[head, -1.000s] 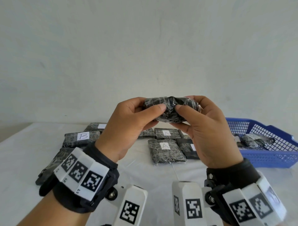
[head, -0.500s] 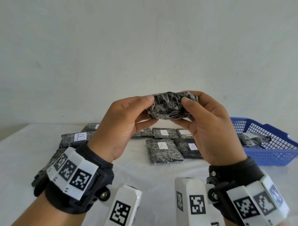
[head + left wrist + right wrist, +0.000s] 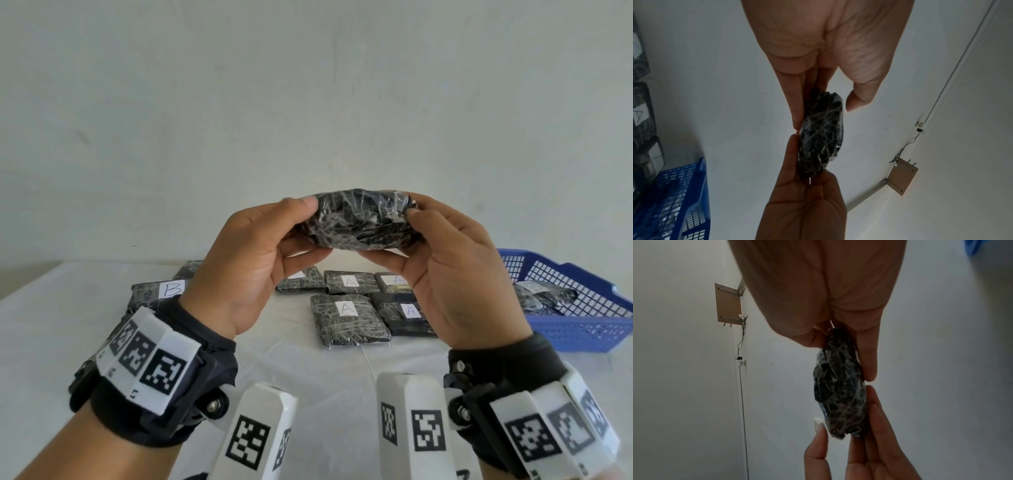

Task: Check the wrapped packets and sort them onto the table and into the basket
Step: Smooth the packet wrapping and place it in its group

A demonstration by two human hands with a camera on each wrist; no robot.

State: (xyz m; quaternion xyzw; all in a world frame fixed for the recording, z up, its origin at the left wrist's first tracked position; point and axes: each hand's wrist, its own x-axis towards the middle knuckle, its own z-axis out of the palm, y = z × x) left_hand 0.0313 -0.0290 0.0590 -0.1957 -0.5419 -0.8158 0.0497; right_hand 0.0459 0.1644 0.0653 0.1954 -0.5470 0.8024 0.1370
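Note:
A dark packet wrapped in clear film [image 3: 359,219] is held up in the air in front of the wall, above the table. My left hand [image 3: 308,228] pinches its left end, thumb on top and fingers beneath. At the packet's right end my right hand [image 3: 402,236] grips the same way. No label shows on the packet. The left wrist view has the packet [image 3: 822,134] edge-on between my left hand [image 3: 824,112] and the right hand [image 3: 803,203]. In the right wrist view the packet [image 3: 838,386] hangs below my right hand [image 3: 840,355].
On the white table [image 3: 51,325] lie several packets labelled A [image 3: 349,318], and one labelled B [image 3: 154,294] at the left. A blue mesh basket [image 3: 582,329] at the right holds a wrapped packet [image 3: 541,294].
Both hands have lifted the packet a little higher and slid outward to its ends, so more of its dark face shows between them.

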